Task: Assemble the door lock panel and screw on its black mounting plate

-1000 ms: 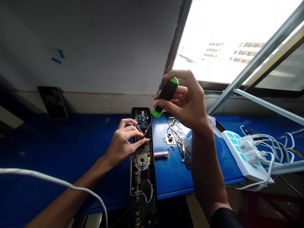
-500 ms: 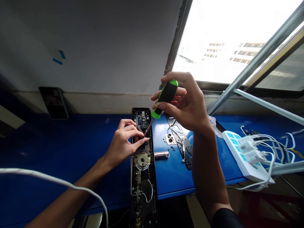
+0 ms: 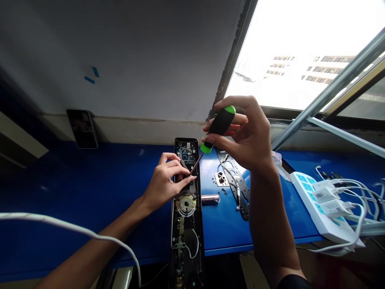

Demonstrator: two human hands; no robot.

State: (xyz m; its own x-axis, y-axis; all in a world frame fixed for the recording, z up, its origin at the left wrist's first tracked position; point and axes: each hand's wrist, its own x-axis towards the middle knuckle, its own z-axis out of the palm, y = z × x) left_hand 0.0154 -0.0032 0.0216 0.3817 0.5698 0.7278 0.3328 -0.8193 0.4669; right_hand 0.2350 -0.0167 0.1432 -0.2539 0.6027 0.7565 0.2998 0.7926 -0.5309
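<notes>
My right hand [image 3: 251, 134] grips the black and green handle of a screwdriver [image 3: 221, 121]. The tool slants down to the left, its tip beside the fingertips of my left hand [image 3: 167, 178]. Those fingertips are pinched together over a long black device [image 3: 186, 224] that lies open on the blue table; what they hold, if anything, is too small to name. Inside the device, a blue circuit board [image 3: 185, 154] shows at the far end and a round metal part [image 3: 186, 204] sits nearer to me, below my left hand.
Right of the device lie a black perforated plate [image 3: 244, 196] with a cable, a small square metal part [image 3: 221, 179], tiny screws and a pinkish cylinder [image 3: 210, 198]. A white power strip [image 3: 325, 212] stands farther right. A phone [image 3: 82, 128] leans on the wall; a white cable [image 3: 90, 234] crosses my left forearm.
The whole view has shifted, so most things appear farther right. Both hands keep nearly the same places over the device, and the screwdriver is still in my right hand.
</notes>
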